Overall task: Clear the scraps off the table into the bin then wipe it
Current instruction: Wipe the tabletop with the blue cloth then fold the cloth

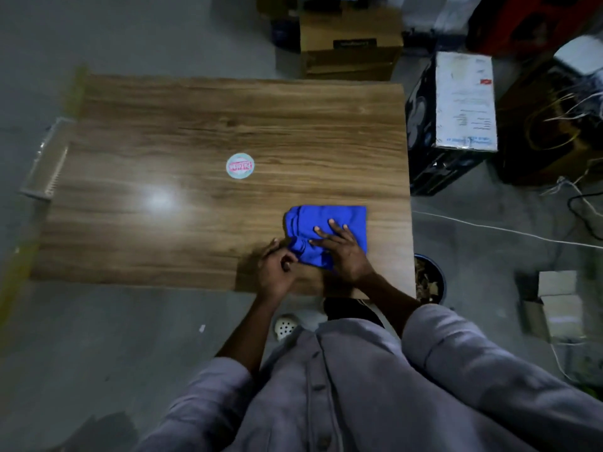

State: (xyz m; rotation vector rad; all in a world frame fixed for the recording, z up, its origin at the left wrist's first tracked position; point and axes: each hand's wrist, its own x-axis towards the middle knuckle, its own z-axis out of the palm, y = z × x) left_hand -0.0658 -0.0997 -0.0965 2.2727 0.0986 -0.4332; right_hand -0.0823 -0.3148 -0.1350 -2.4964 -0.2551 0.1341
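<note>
Blue cloth (339,220) sits folded on the wooden table (163,141), at the near-right corner area, fully on the tabletop. Right hand (342,252) lies flat on the cloth, fingers straight and spread, pressing down, no grasp. Left hand (275,272) is at the cloth's bunched near-left corner, fingers curled in and pinching the fabric there. Round sticker (240,166) is at mid-table, well apart from the cloth. Bin (441,275) stands on the floor just beside the table's near-right corner, scraps (424,278) visible inside. Cardboard box (350,44) is beyond the table's far edge. Dark box with white label (463,99) is off the table's right side; white cable (489,226) runs across the floor right of the table.
</note>
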